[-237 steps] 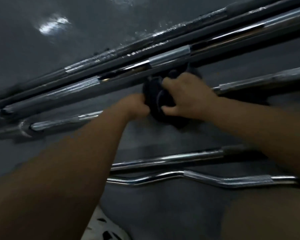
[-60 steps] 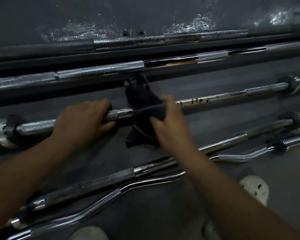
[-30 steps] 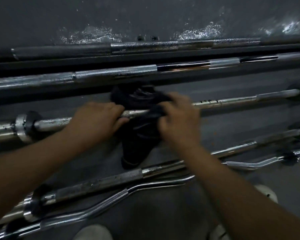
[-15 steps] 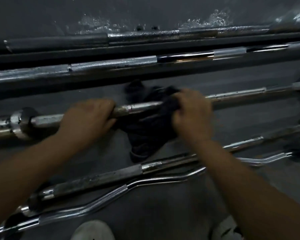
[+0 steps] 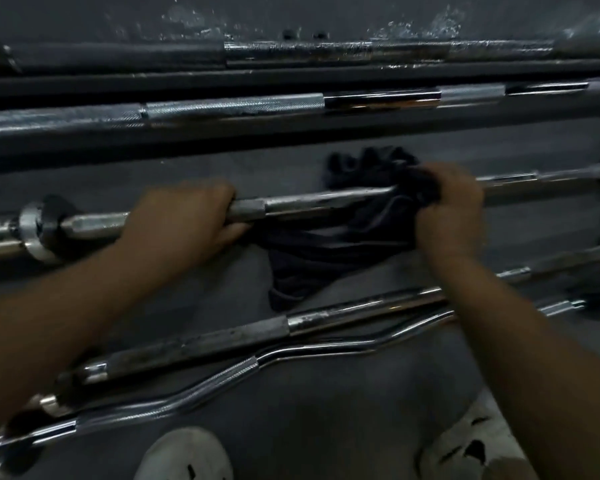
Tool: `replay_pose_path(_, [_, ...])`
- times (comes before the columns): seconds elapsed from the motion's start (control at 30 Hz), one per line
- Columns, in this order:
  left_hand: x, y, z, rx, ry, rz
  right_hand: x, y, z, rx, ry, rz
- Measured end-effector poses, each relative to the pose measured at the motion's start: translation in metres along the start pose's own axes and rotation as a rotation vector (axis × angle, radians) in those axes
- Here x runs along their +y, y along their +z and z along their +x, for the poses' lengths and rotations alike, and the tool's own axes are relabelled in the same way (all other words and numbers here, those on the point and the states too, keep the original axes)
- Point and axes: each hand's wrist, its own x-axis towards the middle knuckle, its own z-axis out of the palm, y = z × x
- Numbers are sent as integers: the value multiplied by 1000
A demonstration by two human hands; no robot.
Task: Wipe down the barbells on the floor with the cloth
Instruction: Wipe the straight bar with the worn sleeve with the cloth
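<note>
A chrome barbell (image 5: 312, 202) runs left to right across the middle of the dark floor. My left hand (image 5: 184, 226) grips its knurled part near the collar (image 5: 35, 226). My right hand (image 5: 447, 206) grips a dark cloth (image 5: 326, 251) wrapped round the same bar further right. Loose folds of the cloth hang down onto the floor below the bar and bunch up behind it.
Two long bars (image 5: 232, 107) lie against the wall at the back. In front lie a straight bar (image 5: 257, 334) and a curved curl bar (image 5: 222, 375). White perforated shoes (image 5: 187, 455) show at the bottom edge. More bar ends sit at the right (image 5: 586, 299).
My right hand has slid the cloth to the right along the bar, baring more chrome between my hands. My left hand has kept its grip on the bar.
</note>
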Motion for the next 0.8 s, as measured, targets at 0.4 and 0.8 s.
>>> replay_pose_path(0.4, [-7, -9, 8, -119, 11, -89, -19, 0, -16, -111, -54, -52])
replay_pose_path(0.8, [-2, -19, 21, -274, 0, -163, -40, 19, -25, -91, -284, -19])
